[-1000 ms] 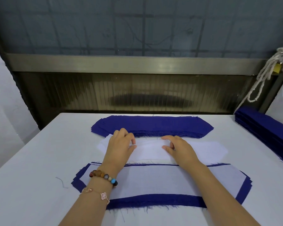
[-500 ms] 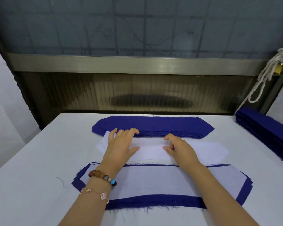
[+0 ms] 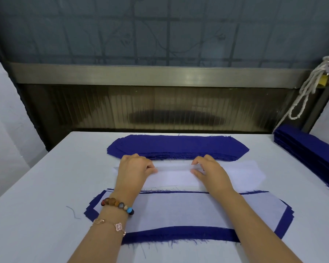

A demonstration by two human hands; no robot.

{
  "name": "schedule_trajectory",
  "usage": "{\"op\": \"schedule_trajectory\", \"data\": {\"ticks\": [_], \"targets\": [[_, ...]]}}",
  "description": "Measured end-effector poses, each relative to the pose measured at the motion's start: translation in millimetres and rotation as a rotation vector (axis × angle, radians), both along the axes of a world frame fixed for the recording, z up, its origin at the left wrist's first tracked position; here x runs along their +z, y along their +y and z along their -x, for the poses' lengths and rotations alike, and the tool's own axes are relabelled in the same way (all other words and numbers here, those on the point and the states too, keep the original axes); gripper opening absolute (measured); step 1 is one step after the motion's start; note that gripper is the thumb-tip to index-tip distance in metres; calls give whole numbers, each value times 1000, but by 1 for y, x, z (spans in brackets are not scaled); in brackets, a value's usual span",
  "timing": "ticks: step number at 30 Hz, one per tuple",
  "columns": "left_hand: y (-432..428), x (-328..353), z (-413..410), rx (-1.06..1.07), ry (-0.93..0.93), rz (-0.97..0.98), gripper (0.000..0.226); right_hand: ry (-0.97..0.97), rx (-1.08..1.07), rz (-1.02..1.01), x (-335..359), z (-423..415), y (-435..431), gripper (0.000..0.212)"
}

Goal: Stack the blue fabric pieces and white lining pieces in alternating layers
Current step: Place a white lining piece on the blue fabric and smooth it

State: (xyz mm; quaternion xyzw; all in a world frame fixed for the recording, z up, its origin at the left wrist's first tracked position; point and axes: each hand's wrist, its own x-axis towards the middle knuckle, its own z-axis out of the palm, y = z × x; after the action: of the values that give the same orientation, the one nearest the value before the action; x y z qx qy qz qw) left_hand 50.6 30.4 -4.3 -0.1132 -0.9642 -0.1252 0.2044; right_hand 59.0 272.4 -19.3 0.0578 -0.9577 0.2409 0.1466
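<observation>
**Q:** What differs from the frame half a second earlier?

**A:** The left hand (image 3: 134,173) then lay with its fingers spread flat over the white lining pile (image 3: 241,171), the tips reaching the pile's far edge. Its grip is now drawn in, with the fingers curled and pinching the top lining sheet (image 3: 174,166) at that far edge. The right hand (image 3: 213,173) was already curled. Its grip pinches the same sheet further right. Between the two hands the sheet's far edge now stands up as a low ridge, where before it lay flat.

**Q:** Where are the task materials?

**A:** All positions refer to the white lining pile, which lies on the tabletop (image 3: 36,205).
- The blue fabric pile (image 3: 179,147) lies just beyond it. Whether the two edges touch cannot be told.
- The alternating stack (image 3: 179,209) lies just on the near side, under both forearms. Its top layer is white lining, and blue margins show at the left, right and near edges.
- A side stack of blue pieces (image 3: 308,149) sits well to the right, at the tabletop's edge.

**Q:** What else is in view?

**A:** A beaded bracelet (image 3: 118,205) and a chain bracelet (image 3: 110,223) sit on the left wrist, on the near side of the pile. A loose thread (image 3: 72,212) lies on the tabletop to the near left. A white rope (image 3: 304,95) hangs beyond and to the right.
</observation>
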Motion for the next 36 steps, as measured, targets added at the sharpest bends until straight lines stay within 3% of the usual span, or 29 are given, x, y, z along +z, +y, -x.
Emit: {"op": "schedule_trajectory", "data": {"ticks": [8,17,24,36], "targets": [[-4,0,-7,51,-101,-284,11,42,-180,49,-2,3,10,20],[-5,-2,-6,59,-108,-292,16,-73,-355,-11,10,-1,44,29],[-6,-3,-6,74,-100,-324,17,-198,-539,56,16,-5,77,37],[-7,-5,-6,53,-97,-358,15,-253,-773,143,17,-11,108,43]]}}
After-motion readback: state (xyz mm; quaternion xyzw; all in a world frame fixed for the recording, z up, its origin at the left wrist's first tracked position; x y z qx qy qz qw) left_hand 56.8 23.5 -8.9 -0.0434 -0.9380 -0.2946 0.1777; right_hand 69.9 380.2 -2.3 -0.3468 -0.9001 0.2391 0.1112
